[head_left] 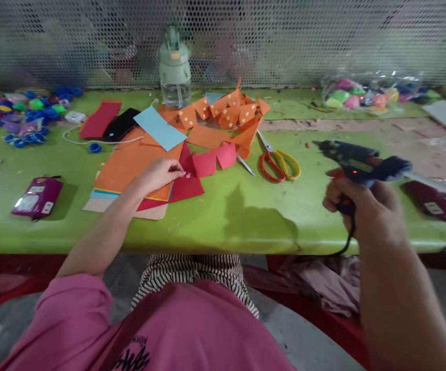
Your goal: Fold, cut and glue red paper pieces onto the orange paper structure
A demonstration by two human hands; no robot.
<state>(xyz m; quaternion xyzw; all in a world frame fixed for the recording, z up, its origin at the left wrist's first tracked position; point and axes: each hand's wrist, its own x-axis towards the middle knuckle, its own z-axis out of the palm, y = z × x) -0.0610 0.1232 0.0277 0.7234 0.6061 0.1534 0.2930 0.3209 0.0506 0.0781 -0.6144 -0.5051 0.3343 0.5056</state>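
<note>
My left hand (159, 174) rests on the stack of paper sheets, its fingers pinched together on a small white bit at the edge of a red zigzag paper strip (207, 162). My right hand (356, 203) grips the handle of a blue glue gun (356, 161), held above the table's right part with its nozzle pointing left. A large orange sheet (130, 162) lies under my left hand. Behind it sits a folded orange strip with white dots (226, 111).
Red and yellow scissors (279, 164) lie between my hands on the green table (215, 216). A green water bottle (175, 69), a light blue sheet (160, 129), a black phone (121, 124), bottle caps (25, 111) at the far left, purple packets (39, 197) and a bag of coloured pieces (362, 93) stand around.
</note>
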